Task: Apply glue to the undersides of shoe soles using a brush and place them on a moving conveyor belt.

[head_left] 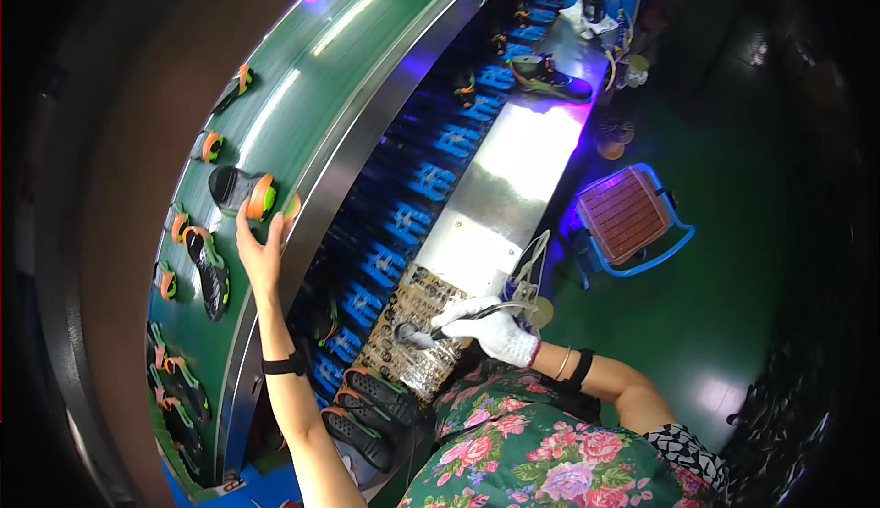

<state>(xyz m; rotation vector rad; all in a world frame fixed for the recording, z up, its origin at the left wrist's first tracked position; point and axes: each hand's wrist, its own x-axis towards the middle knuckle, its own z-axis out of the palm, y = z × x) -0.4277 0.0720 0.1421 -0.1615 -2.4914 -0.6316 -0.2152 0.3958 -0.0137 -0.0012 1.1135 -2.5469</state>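
My left hand (261,256) is bare and stretched over the green conveyor belt, thumb and fingers apart. Its fingertips reach the orange heel of a dark grey shoe (236,189) lying on the belt; the heel also shows bright green. Close by the thumb lies a small orange-yellow piece (291,207) at the belt's edge. My right hand (495,332), in a white glove, is closed around the dark, thin handle of a brush (458,323). The pale brush end is low over a worktop patch (403,311) covered in stained, shiny wrapping.
Several shoes with orange and green parts lie along the belt (302,114). Dark perforated shoes (362,412) stand near my body. A metal rail (344,150) separates the belt from blue slatted rollers (403,224). Another shoe (550,79) sits at the far worktop end; a stool (625,215) stands right.
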